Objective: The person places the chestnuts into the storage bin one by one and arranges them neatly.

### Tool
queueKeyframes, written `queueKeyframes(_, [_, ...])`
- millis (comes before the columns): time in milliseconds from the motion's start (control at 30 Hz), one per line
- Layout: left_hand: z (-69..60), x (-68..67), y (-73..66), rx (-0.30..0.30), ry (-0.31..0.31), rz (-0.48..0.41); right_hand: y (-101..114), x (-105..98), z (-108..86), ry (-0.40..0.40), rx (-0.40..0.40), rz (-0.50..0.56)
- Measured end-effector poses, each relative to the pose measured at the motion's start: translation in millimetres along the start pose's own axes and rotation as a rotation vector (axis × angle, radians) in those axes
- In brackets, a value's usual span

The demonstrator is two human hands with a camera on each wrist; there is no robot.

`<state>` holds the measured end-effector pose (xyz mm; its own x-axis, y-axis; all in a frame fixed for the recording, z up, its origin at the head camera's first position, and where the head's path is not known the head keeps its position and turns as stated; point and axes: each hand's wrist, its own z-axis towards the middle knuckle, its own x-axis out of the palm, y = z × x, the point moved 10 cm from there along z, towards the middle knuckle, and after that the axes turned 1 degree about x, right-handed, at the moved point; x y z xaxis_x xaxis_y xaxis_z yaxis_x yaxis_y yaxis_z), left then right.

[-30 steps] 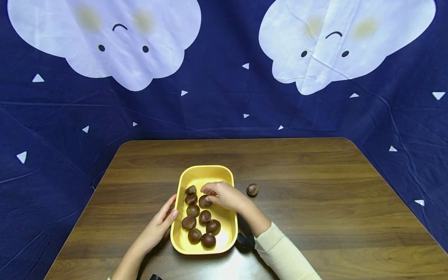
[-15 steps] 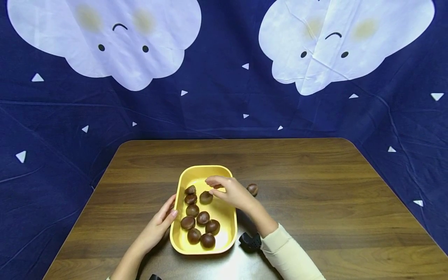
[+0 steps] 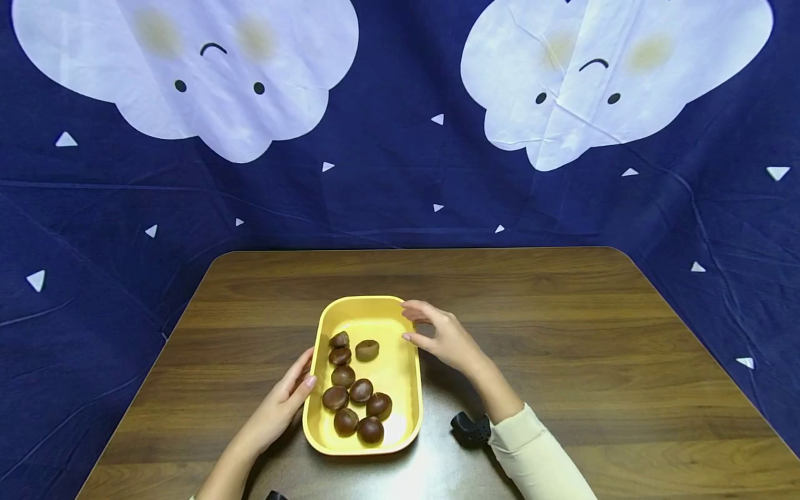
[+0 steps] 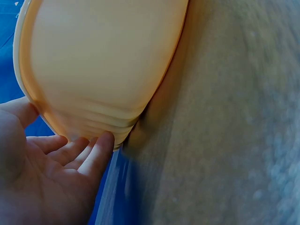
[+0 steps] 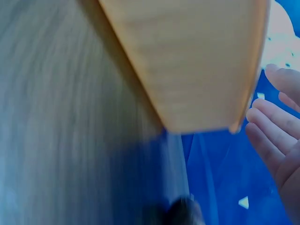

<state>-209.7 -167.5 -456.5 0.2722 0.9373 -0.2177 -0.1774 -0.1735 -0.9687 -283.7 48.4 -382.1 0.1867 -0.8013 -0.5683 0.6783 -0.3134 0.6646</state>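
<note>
A yellow rectangular tray (image 3: 317,430) holds several brown chestnuts (image 3: 343,377), mostly along its left side and near end. My left hand (image 3: 282,401) rests against the tray's left side, its thumb at the rim. In the left wrist view, the fingers (image 4: 96,157) touch the outer wall. My right hand (image 3: 446,340) hovers over the tray's far right rim with parted fingers and nothing in them. A single chestnut (image 3: 367,350) lies apart inside the tray, left of that hand. In the right wrist view a blurred dark round thing (image 5: 182,212) shows low on the table.
The wooden table (image 3: 562,333) has its far edge against a dark blue cloth (image 3: 400,187) printed with clouds and triangles. A black device (image 3: 470,429) is on the right wrist, by the cream sleeve (image 3: 537,451).
My right hand has drawn back from the chestnut inside the tray and moved right to the rim. It now covers the chestnut that lay on the table. My left hand has stayed put.
</note>
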Motion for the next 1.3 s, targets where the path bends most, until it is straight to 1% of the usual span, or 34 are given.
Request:
queueKeyframes(100, [0.1,0.4,-0.3,0.003,0.002,-0.004,-15,-10,-5.7,-0.009,0.056,-0.004])
queueKeyframes(267, [0.4,1.4,0.2,0.006,0.009,-0.008,-43,-26,-19.4,-0.009,0.180,-0.027])
queueKeyframes(400, [0.2,1.5,-0.4,0.009,0.009,-0.003,-61,-35,-29.8,-0.005,0.231,-0.036])
queueKeyframes(533, [-0.2,-0.2,-0.8,0.007,-0.004,0.007,-73,-37,-38.4,0.022,0.268,-0.030])
queueKeyframes(667, [-0.1,-0.9,-0.6,0.004,-0.006,0.008,-81,-34,-44.0,0.065,0.303,-0.022])
queueKeyframes(833, [-0.3,-0.2,0.6,-0.008,0.000,-0.002,-90,-30,-50.0,0.114,0.358,-0.042])
queueKeyframes(1000, [-0.5,0.4,0.4,-0.003,0.005,-0.001,-92,-26,-52.9,0.155,0.365,-0.055])
queueKeyframes(1067, [-0.2,0.4,0.3,0.000,0.006,-0.002,-92,-26,-52.8,0.161,0.360,-0.044])
queueKeyframes(1300, [0.4,0.1,0.3,0.001,0.006,0.004,-95,-27,-52.2,0.136,0.372,0.032])
